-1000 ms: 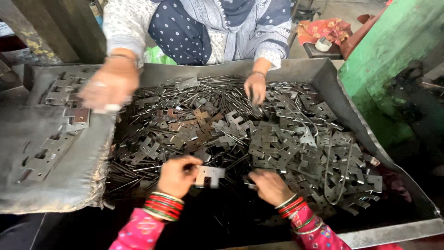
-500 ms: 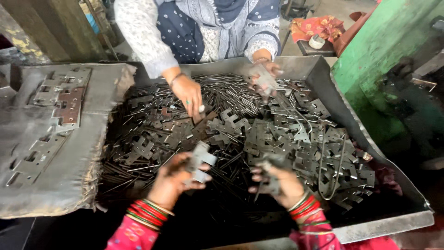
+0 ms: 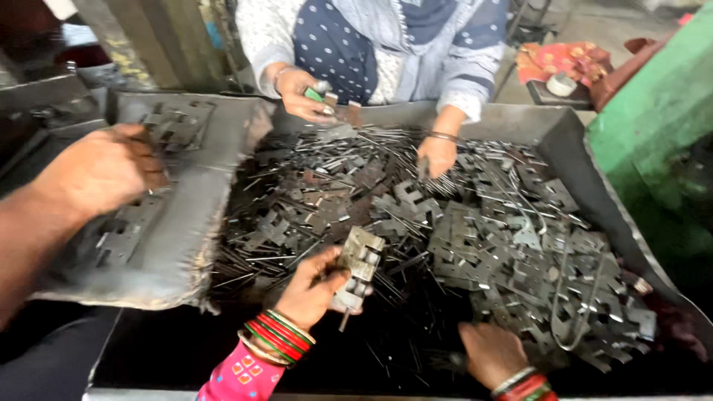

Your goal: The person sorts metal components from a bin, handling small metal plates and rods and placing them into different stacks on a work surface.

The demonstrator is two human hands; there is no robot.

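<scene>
Steel-grey stamped plates (image 3: 360,256) gripped in left hand (image 3: 316,286), right hand (image 3: 490,353) palm-down among loose flat stampings (image 3: 520,245), mid-sorting, another piece to pick.

We see dull grey stamped metal plates (image 3: 512,245) heaped in a scuffed, matt steel tray (image 3: 594,186) (dark with grime), a rough grey cloth (image 3: 178,230) beside it, and glossy bangles (image 3: 278,338).

Grey cloth (image 3: 178,238) bearing stacked stamped plates (image 3: 174,122) draped over the tray's left wall; green machine body (image 3: 653,126) at right; red patterned cloth (image 3: 557,59) with a tape roll (image 3: 561,83) behind; wooden posts (image 3: 141,44) at upper left.
</scene>
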